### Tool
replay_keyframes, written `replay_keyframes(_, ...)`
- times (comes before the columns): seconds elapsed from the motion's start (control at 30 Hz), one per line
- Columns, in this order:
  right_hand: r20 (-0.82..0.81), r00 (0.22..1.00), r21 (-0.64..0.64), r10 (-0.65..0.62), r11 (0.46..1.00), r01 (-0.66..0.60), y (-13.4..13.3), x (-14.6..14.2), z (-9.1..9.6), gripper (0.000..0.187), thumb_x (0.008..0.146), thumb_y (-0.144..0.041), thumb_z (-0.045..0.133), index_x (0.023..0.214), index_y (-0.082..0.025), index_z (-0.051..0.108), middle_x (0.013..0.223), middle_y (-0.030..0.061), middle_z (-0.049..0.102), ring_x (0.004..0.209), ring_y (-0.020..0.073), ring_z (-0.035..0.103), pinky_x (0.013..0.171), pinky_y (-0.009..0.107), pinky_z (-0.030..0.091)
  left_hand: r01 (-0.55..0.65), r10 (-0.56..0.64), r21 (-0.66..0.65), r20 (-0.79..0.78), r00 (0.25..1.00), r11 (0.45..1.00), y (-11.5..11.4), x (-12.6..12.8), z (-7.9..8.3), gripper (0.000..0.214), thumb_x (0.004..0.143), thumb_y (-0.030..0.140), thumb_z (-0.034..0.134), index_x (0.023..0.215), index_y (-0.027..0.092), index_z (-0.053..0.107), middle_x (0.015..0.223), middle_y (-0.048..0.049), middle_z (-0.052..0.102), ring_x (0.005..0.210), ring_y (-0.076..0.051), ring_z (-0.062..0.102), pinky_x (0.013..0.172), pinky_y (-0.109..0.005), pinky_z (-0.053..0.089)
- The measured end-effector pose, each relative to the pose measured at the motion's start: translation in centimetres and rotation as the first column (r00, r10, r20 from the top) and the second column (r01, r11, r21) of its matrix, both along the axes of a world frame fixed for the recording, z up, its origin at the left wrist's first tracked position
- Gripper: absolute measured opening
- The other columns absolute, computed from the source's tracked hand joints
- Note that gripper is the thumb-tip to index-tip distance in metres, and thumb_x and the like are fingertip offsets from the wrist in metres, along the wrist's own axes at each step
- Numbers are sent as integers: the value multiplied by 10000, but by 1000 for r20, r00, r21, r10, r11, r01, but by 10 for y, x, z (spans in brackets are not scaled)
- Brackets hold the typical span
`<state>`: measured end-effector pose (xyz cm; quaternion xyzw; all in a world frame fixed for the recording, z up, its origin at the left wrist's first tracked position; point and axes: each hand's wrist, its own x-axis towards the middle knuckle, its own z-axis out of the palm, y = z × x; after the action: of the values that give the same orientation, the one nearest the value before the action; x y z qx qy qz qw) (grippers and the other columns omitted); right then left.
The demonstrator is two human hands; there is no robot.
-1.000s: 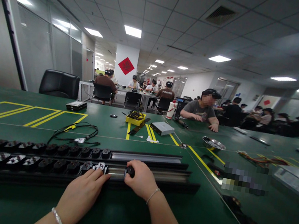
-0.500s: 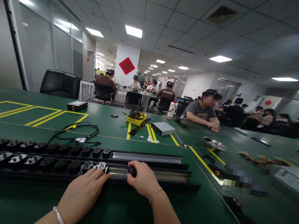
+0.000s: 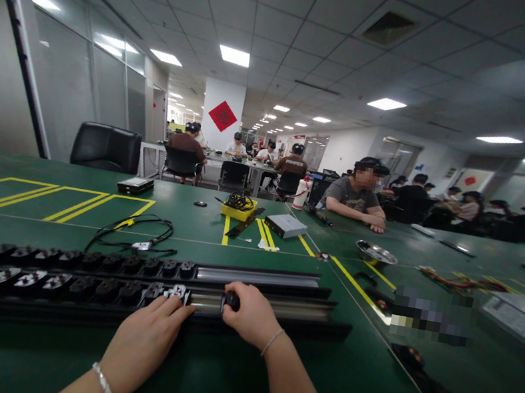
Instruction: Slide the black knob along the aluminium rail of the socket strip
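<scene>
Two long black rails [image 3: 268,280] lie side by side in front of me, their left parts filled with rows of black and white plug adapters [image 3: 29,281] with pins upward. My left hand [image 3: 148,332] is closed at the end of the nearer row, fingertips pressed on a white-topped plug adapter [image 3: 178,291]; its lower part is hidden. A little further right, my right hand [image 3: 249,313] pinches a small dark plug adapter [image 3: 232,300] over the open channel [image 3: 208,303] of the nearer rail. Its underside and any contact with the channel cannot be made out.
Behind the rails lies a coiled black cable [image 3: 134,235]. Farther back are a yellow tray [image 3: 239,211] of cables, a grey box [image 3: 286,226] and a metal bowl [image 3: 377,253]. A power supply [image 3: 520,320] sits at the right. Across the table, a person [image 3: 358,189] leans on folded arms.
</scene>
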<state>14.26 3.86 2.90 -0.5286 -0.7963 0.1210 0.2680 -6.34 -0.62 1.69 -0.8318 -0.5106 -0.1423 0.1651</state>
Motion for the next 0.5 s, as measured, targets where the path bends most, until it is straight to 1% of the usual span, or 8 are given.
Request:
replay_keyframes(0.23,-20,1000,5,-5,1000,5,1,0,-3,292,681,-277,533,962,-228,593,940,19,625,906,165,528,816,251,383,9,-9,19,2,1000,1000,1,0,-1,343,812,96,405,1086,245,549,912,-27,557,807,-155,520,708,-273,436)
replay_keyframes(0.37,-35,999,38,35,999,-34,1,3,-1,282,673,-258,544,945,-212,605,977,24,618,930,164,522,864,255,357,6,-6,-2,9,1000,1000,1,0,-1,357,807,83,399,1089,244,547,912,-26,554,796,-147,517,704,-267,434)
replay_keyframes(0.5,-11,999,1,53,999,-53,1,5,1,294,681,-272,543,963,-220,609,959,21,624,897,170,527,830,261,372,-4,4,-14,2,1000,1000,1,0,-2,351,810,93,405,1093,249,541,919,-24,551,812,-152,513,716,-274,431)
